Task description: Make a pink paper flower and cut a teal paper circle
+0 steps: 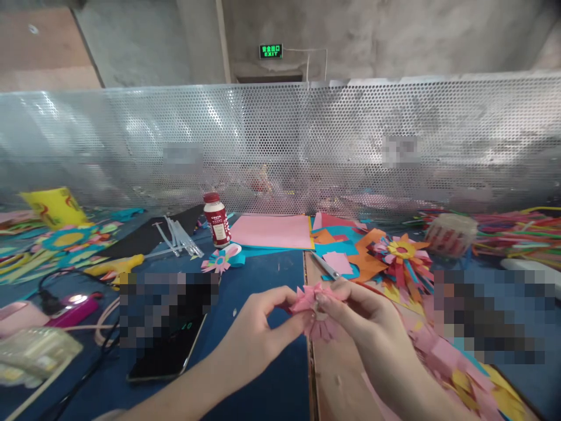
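A pink paper flower (pixel 323 329) with cut, fringed petals is held between both hands above the table's middle seam. My left hand (pixel 267 321) pinches its left edge between thumb and fingers. From the other side, my right hand (pixel 368 313) grips it with the thumb pressed near its centre. The fingers partly cover the flower's middle. Just beyond the right hand lie scissors (pixel 325 266), blades pointing away, beside orange and blue paper scraps (pixel 367 252). A finished-looking multicoloured paper flower (pixel 401 251) rests to their right.
A red-capped bottle (pixel 217 221) stands behind, beside pink paper sheets (pixel 272 231). At left are a phone (pixel 175 339), a yellow glue gun (pixel 116 266), clear glue sticks (pixel 177 237) and cables. Paper strips (pixel 456 356) lie at right. A perforated metal screen (pixel 280 146) borders the back.
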`<state>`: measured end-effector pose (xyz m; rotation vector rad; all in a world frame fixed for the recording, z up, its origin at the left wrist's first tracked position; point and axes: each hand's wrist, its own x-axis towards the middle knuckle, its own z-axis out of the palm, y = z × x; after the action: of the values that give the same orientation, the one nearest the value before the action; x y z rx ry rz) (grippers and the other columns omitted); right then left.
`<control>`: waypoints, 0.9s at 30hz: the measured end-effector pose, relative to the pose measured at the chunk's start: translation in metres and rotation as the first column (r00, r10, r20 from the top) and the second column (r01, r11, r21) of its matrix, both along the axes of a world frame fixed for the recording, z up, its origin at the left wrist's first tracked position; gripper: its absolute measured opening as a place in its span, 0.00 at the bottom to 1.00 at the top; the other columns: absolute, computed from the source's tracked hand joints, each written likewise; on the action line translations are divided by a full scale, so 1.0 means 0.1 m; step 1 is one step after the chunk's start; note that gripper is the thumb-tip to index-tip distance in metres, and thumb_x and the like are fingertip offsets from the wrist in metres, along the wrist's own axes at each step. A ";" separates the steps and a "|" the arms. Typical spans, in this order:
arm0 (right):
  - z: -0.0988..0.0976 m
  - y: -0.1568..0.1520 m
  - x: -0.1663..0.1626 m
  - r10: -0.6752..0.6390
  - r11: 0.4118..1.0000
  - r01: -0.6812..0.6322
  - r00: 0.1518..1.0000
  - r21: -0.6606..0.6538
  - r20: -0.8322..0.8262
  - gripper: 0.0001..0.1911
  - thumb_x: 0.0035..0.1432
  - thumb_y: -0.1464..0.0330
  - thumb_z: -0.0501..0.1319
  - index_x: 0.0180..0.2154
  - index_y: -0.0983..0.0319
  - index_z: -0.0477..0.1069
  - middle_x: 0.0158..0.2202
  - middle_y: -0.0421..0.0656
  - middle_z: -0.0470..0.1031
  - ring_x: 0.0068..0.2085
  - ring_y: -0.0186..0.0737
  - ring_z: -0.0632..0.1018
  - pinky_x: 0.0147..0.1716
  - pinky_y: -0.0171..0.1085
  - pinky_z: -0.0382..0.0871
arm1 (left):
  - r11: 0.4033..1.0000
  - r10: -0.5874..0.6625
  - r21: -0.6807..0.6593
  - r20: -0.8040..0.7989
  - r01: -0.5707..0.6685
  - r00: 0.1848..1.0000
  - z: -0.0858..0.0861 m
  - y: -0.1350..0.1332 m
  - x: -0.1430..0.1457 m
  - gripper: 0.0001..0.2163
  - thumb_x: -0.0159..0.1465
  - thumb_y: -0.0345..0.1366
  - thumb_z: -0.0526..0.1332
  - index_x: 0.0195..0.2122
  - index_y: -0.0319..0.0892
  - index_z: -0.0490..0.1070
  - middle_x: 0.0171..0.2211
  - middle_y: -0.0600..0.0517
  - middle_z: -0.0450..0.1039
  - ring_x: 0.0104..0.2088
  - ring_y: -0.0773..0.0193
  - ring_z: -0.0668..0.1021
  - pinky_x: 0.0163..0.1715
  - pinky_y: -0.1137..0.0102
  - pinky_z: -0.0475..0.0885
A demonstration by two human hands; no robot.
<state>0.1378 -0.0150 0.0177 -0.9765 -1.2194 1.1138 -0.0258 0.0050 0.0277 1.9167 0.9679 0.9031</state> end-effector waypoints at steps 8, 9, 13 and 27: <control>-0.08 0.09 0.01 0.065 0.975 -0.108 0.975 -0.195 -0.214 0.12 0.48 0.63 0.66 0.21 0.64 0.70 0.25 0.41 0.71 0.32 0.36 0.70 0.36 0.35 0.62 | 0.970 -0.027 -0.239 0.065 0.042 0.998 0.00 0.09 0.03 0.10 0.58 0.39 0.59 0.24 0.38 0.65 0.23 0.57 0.63 0.27 0.70 0.65 0.28 0.75 0.59; -0.08 0.10 0.01 0.063 0.973 -0.109 0.974 -0.205 -0.217 0.13 0.48 0.63 0.66 0.21 0.64 0.70 0.24 0.41 0.71 0.32 0.36 0.70 0.35 0.35 0.62 | 0.965 -0.030 -0.257 0.073 0.048 0.997 -0.01 0.09 0.03 0.10 0.58 0.39 0.59 0.24 0.38 0.66 0.23 0.57 0.63 0.27 0.70 0.65 0.27 0.75 0.59; -0.12 0.12 0.00 0.028 0.969 -0.081 0.974 -0.234 -0.224 0.13 0.47 0.64 0.66 0.18 0.65 0.70 0.24 0.42 0.71 0.32 0.36 0.71 0.33 0.33 0.62 | 0.948 -0.045 -0.310 0.080 0.067 0.996 -0.05 0.12 0.04 0.10 0.57 0.39 0.59 0.25 0.37 0.67 0.24 0.56 0.66 0.27 0.68 0.67 0.29 0.74 0.60; 0.14 0.34 0.35 0.028 0.996 -0.073 0.819 0.055 0.572 0.22 0.49 0.56 0.61 0.44 0.61 0.70 0.41 0.46 0.75 0.39 0.42 0.75 0.38 0.38 0.66 | 0.964 0.114 -0.256 0.148 -0.073 0.982 -0.06 0.22 -0.02 0.11 0.57 0.40 0.58 0.24 0.39 0.64 0.22 0.56 0.63 0.27 0.67 0.66 0.30 0.72 0.59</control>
<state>0.1723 0.0194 0.0317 -1.2790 -1.7667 0.8224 -0.0276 0.0271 0.0213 1.5725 1.0295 0.9275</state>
